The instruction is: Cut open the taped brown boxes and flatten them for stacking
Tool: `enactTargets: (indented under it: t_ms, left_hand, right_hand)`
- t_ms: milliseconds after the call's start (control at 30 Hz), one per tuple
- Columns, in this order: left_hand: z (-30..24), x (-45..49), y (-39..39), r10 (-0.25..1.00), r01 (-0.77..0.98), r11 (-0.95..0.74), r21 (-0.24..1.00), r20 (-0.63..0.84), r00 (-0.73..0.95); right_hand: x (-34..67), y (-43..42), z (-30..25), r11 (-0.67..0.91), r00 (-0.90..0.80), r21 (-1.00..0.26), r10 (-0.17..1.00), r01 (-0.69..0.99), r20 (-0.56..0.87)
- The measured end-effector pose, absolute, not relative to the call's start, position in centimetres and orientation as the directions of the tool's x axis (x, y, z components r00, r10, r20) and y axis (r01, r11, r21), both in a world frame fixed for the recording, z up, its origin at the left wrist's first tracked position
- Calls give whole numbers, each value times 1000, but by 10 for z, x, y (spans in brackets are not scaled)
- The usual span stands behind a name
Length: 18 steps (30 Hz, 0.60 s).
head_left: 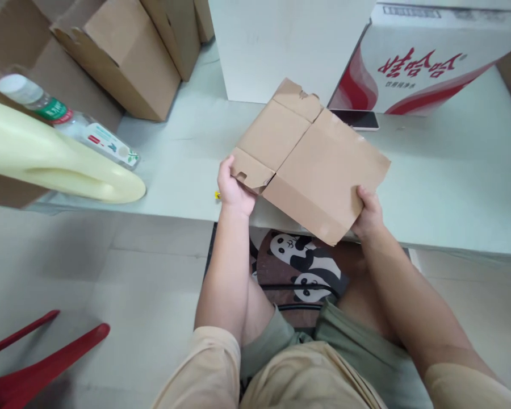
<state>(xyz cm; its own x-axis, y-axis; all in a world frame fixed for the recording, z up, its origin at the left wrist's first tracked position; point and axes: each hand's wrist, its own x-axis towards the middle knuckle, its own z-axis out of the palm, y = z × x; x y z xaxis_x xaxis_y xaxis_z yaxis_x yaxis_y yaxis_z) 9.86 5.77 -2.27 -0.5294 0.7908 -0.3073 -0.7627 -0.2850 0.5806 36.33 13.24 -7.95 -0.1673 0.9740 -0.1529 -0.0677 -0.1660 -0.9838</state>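
A brown cardboard box [323, 162], folded out rather flat with creased panels and cut flaps, is held tilted above the front of the table. My left hand [235, 190] grips its left corner by the small notched flaps, thumb on top and the other fingers hidden beneath. At the right lower edge, my right hand [368, 211] pinches the large panel, its thumb on the upper face and its fingers underneath out of sight. A small yellow item [217, 195] lies on the table beside my left hand, too small to name.
A pale green table [183, 170] bears a white box [289, 45], a red-and-white carton [409, 74], a phone [357, 119], a clear bottle [106, 142], a pale yellow jug-like thing [59, 153] and open cardboard boxes [128, 51]. Red legs [59, 358] stand on the floor at left.
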Motion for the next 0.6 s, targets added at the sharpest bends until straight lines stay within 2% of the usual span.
enactTargets:
  t_ms: [133, 300, 367, 433, 600]
  left_hand:
    - [-22, 106, 64, 812, -749, -309, 586, -249, -529]
    - [-21, 117, 71, 849, -788, -213, 577, -290, -442]
    - [-21, 119, 71, 851, -796, -163, 582, -325, -412]
    - [-22, 119, 70, 850, -795, -132, 592, -344, -398]
    - [-23, 119, 71, 831, -783, -134, 608, -361, -423]
  right_hand:
    - [362, 140, -80, -270, -162, -953, 955, -139, -247]
    - [378, 143, -71, -248, -253, -962, 943, -110, -214]
    - [400, 140, -65, -195, -154, -969, 973, -151, -172]
    - [431, 134, -58, -122, 21, -978, 992, -171, -128]
    - [521, 114, -34, -27, 313, -994, 948, -108, -60]
